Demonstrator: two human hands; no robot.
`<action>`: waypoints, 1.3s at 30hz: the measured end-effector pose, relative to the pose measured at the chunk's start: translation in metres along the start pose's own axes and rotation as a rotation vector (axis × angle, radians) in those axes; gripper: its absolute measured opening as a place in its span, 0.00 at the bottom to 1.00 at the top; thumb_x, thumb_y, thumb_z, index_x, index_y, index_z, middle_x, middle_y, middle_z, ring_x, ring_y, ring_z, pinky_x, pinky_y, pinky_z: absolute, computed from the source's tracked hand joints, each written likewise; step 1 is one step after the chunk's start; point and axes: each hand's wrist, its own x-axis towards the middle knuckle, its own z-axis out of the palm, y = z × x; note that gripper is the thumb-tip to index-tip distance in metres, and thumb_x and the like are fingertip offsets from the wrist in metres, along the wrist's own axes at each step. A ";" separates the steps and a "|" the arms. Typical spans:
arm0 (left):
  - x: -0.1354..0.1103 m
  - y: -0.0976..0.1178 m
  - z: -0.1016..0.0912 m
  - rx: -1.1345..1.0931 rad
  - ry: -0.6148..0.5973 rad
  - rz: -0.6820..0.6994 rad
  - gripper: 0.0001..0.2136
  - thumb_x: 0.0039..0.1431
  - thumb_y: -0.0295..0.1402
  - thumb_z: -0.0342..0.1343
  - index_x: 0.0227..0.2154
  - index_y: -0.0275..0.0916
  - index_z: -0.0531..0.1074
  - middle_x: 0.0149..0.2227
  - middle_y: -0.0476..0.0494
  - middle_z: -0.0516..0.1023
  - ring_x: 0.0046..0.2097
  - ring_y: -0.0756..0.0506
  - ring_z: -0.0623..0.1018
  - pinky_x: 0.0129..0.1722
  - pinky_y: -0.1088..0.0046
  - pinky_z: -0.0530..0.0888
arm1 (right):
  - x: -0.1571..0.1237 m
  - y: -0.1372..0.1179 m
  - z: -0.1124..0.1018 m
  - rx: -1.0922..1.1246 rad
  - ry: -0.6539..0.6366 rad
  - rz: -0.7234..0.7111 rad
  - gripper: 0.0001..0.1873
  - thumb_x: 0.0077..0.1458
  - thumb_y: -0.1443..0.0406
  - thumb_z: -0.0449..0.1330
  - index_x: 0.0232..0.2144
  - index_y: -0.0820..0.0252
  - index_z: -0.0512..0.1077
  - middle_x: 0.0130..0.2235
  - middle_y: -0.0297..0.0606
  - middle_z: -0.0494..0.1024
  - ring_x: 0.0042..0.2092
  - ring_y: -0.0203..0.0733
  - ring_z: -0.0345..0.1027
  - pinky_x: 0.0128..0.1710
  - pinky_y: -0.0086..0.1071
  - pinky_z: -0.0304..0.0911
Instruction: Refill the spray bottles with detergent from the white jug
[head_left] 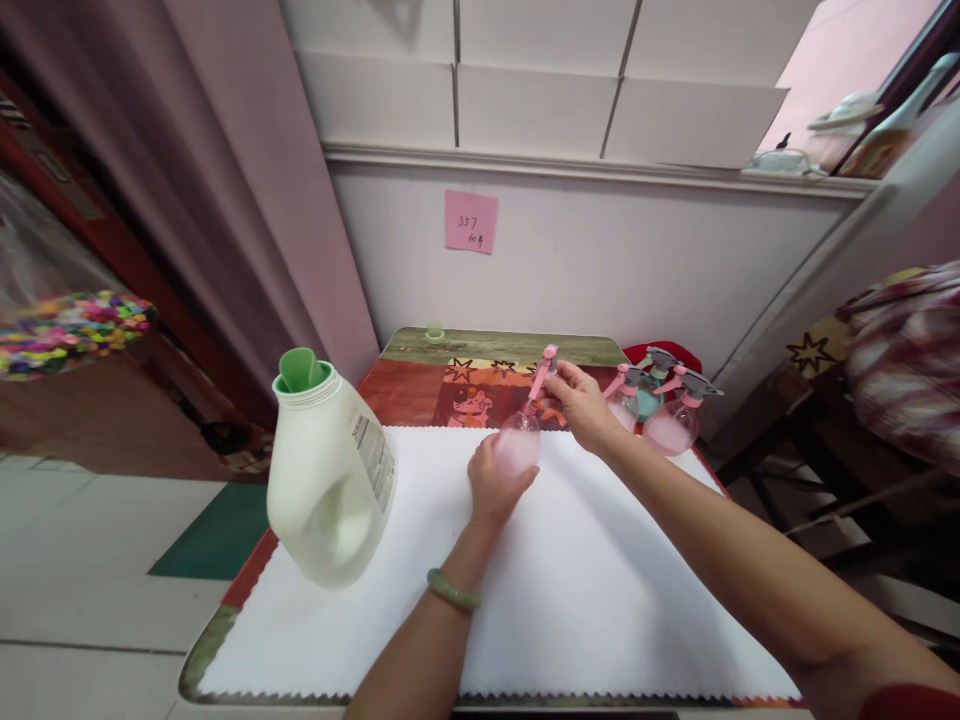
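The left hand (493, 492) is closed around the bottle (520, 447), above the mat (585, 590) — the right hand (583, 402) pinches the spray head (541, 376) at its neck, long axis leaning slightly right.

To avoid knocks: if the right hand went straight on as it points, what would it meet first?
The pink spray head, which the right hand seems to pinch; beyond that, probably the wall, though depth is unclear.

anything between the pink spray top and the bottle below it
Nothing visible: the spray top, in the right grip, is at the neck of the bottle in the left grip. The other spray bottles stand to the right.
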 end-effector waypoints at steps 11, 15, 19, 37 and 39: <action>-0.004 0.021 -0.024 -0.671 -0.204 -0.145 0.31 0.48 0.47 0.66 0.53 0.44 0.64 0.54 0.37 0.75 0.52 0.35 0.78 0.43 0.57 0.80 | 0.005 -0.012 -0.006 -0.067 0.070 0.011 0.20 0.43 0.51 0.73 0.29 0.57 0.73 0.31 0.32 0.78 0.34 0.37 0.72 0.35 0.30 0.68; -0.010 0.037 -0.029 -1.049 -0.335 -0.364 0.34 0.51 0.51 0.64 0.59 0.44 0.67 0.60 0.34 0.72 0.52 0.34 0.78 0.32 0.64 0.82 | 0.000 -0.021 0.006 -0.040 -0.006 0.018 0.15 0.46 0.54 0.72 0.30 0.56 0.74 0.35 0.37 0.81 0.41 0.43 0.76 0.43 0.35 0.70; -0.014 0.041 -0.026 -1.191 -0.420 -0.476 0.35 0.54 0.56 0.62 0.60 0.43 0.67 0.52 0.34 0.78 0.41 0.36 0.83 0.22 0.70 0.77 | -0.008 -0.017 0.023 0.008 -0.130 0.157 0.16 0.49 0.51 0.67 0.33 0.58 0.77 0.37 0.42 0.84 0.44 0.50 0.78 0.43 0.39 0.72; -0.014 0.037 -0.036 -1.375 -0.725 -0.803 0.47 0.59 0.68 0.37 0.55 0.24 0.72 0.36 0.25 0.82 0.31 0.40 0.84 0.23 0.75 0.78 | -0.029 -0.007 0.026 0.236 -0.250 0.041 0.20 0.51 0.52 0.71 0.43 0.55 0.77 0.42 0.41 0.85 0.52 0.52 0.77 0.55 0.46 0.69; -0.012 0.038 -0.038 -1.362 -0.723 -0.815 0.46 0.60 0.67 0.37 0.54 0.24 0.72 0.34 0.26 0.82 0.28 0.42 0.83 0.22 0.76 0.77 | -0.029 -0.006 0.022 0.231 -0.255 0.039 0.20 0.51 0.52 0.71 0.43 0.54 0.78 0.44 0.41 0.84 0.53 0.52 0.76 0.55 0.45 0.69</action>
